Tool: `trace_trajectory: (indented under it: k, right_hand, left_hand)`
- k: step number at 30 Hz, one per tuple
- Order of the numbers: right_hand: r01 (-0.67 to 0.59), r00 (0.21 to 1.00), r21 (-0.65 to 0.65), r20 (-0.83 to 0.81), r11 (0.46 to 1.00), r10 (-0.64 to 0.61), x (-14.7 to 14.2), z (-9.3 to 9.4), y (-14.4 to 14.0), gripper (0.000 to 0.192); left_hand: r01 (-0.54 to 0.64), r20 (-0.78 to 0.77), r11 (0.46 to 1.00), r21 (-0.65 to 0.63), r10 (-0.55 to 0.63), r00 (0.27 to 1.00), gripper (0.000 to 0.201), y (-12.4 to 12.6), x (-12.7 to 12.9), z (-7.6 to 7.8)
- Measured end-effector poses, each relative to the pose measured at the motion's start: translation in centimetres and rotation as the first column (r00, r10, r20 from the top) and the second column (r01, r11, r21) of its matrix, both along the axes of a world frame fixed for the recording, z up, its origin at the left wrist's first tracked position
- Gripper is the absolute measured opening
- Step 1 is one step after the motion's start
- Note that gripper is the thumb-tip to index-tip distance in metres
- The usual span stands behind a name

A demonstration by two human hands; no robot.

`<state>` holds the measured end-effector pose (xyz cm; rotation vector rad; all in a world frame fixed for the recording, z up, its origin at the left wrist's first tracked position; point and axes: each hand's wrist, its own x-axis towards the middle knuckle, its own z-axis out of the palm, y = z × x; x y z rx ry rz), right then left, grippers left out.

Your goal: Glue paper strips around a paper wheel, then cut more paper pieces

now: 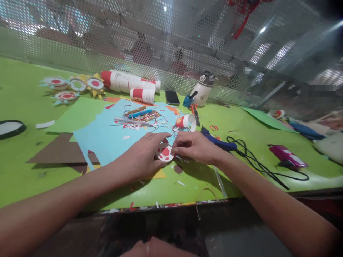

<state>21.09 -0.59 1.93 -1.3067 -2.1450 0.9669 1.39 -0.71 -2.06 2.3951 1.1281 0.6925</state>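
Observation:
My left hand (146,155) and my right hand (194,146) meet at the middle of the green table (24,103). Between them they hold a small round paper-cup base (165,152) with red paper pieces stuck on its white face. The left hand cups it from the left and below, and the right hand's fingertips pinch its right edge. It sits just above a light-blue paper sheet (109,137). A cut red-and-white paper cup (186,121) lies on its side just behind the hands.
A blue glue gun (217,141) with black cable (254,162) lies right of my hands. Stacked paper cups (128,82), finished paper turtles (66,87), a phone (172,97), a white bottle (202,91), scissors, paper scraps and a magenta tool (288,156) surround them. Mesh wall behind.

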Motion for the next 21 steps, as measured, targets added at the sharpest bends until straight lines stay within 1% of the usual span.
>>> trace_trajectory:
  k: [4, 7, 14, 21]
  right_hand:
    - [-0.018, 1.000, 0.027, 0.004, 0.999, 0.018, 0.1, -0.1, -0.1, 0.009]
    - [-0.017, 1.000, 0.022, -0.009, 1.000, 0.017, 0.1, -0.4, -0.1, 0.011]
    - [0.006, 0.999, 0.020, -0.047, 1.000, -0.006, 0.0, -0.9, -0.1, 0.011]
    - [-0.001, 0.999, 0.047, -0.039, 0.999, 0.002, 0.0, -1.0, -0.1, 0.011]
  left_hand:
    - [0.015, 0.019, 1.000, 0.012, -0.016, 1.000, 0.059, 0.1, -0.1, 0.0]
    - [0.034, 0.023, 0.999, 0.013, -0.034, 0.999, 0.058, 0.1, -0.1, 0.1]
    - [0.024, 0.012, 1.000, 0.015, -0.024, 1.000, 0.056, 0.0, -0.1, 0.0]
    - [0.028, 0.005, 0.999, 0.024, -0.028, 1.000, 0.055, 0.1, -0.1, -0.1]
